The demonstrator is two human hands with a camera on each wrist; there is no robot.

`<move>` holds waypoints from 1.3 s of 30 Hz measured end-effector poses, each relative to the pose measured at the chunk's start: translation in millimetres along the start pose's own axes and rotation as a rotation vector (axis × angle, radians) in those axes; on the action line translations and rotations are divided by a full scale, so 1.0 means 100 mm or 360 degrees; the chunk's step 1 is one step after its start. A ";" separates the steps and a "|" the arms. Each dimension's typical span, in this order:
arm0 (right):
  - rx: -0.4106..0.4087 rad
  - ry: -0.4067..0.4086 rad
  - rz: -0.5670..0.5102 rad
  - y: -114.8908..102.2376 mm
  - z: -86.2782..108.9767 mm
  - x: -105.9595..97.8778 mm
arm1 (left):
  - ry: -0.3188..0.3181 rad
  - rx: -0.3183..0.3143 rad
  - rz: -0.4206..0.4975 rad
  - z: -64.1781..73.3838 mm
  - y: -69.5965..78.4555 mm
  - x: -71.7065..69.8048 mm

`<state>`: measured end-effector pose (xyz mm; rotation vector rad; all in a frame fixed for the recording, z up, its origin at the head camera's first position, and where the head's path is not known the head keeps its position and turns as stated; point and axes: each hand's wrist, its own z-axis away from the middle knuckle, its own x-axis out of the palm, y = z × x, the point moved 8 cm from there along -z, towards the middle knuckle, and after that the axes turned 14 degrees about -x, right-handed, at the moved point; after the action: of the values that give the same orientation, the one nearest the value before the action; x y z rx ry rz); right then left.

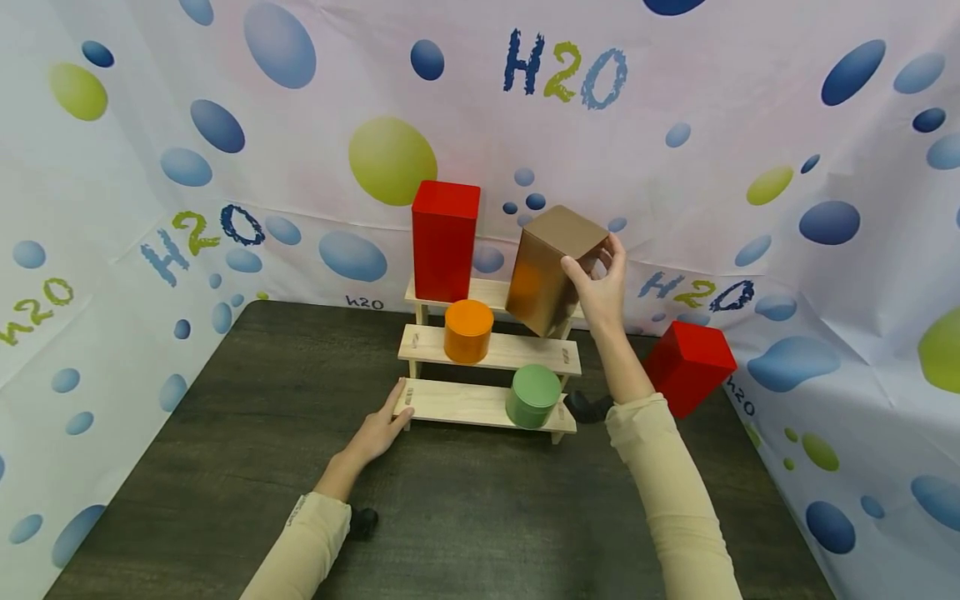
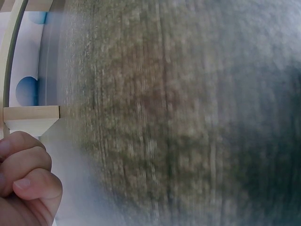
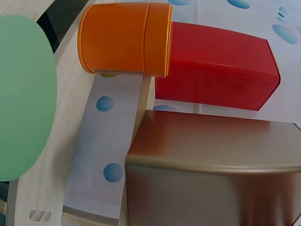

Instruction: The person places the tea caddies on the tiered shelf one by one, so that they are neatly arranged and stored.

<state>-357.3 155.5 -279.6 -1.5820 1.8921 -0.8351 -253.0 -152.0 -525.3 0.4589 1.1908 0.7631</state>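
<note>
My right hand [image 1: 603, 287] grips a gold-brown box [image 1: 551, 267] by its upper right side, thumb toward the front. Tilted, the box stands at the right end of the top step of a three-step wooden shelf [image 1: 457, 400]; whether it bears on the step I cannot tell. At the left end of the bottom step, my left hand [image 1: 377, 433] holds the board's edge, and its curled fingers [image 2: 33, 174] show in the left wrist view. A tall red box [image 1: 445, 250] occupies the top step's left. An orange round tin [image 3: 122, 40] sits on the middle step.
A green round tin [image 1: 534, 397] sits on the bottom step toward the right. Another red box [image 1: 690, 367] is on the dark table [image 1: 465, 517], right of the shelf, beside my right forearm. A bubble-printed white curtain [image 1: 315, 142] hangs behind and at both sides.
</note>
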 end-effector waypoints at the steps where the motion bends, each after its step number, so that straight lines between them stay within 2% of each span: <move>1: 0.0017 -0.0008 0.0030 0.01 0.00 0.00 | -0.0002 -0.0004 -0.0001 0.00 -0.01 0.00; 5: 0.0049 -0.0019 0.0112 0.03 -0.01 0.00 | -0.0011 -0.0021 -0.0007 0.00 -0.02 0.01; 11: 0.0030 -0.0030 0.0132 0.07 -0.04 -0.01 | -0.0012 -0.0015 0.0002 -0.01 0.00 0.00; 19: -0.0061 -0.0068 0.0078 0.09 -0.07 0.00 | -0.0011 -0.0007 -0.0005 -0.01 0.00 0.00; 26: -0.0119 -0.0170 0.0080 0.10 -0.10 0.06 | -0.0012 -0.0032 0.0018 0.00 -0.02 0.01; 29: -0.0137 -0.0194 0.0130 0.09 -0.10 0.07 | -0.0015 -0.0039 0.0014 0.00 -0.02 0.02; 35: -0.0063 -0.0183 0.0380 0.05 -0.06 0.11 | -0.0024 -0.0039 0.0019 0.00 -0.02 0.02; 39: -0.0036 -0.0129 0.0390 0.03 -0.05 0.14 | -0.0015 -0.0026 0.0022 0.01 -0.01 0.01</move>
<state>-365.5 142.9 -278.4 -1.3405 1.9919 -0.6372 -251.8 -151.8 -526.3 0.4574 1.1728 0.7813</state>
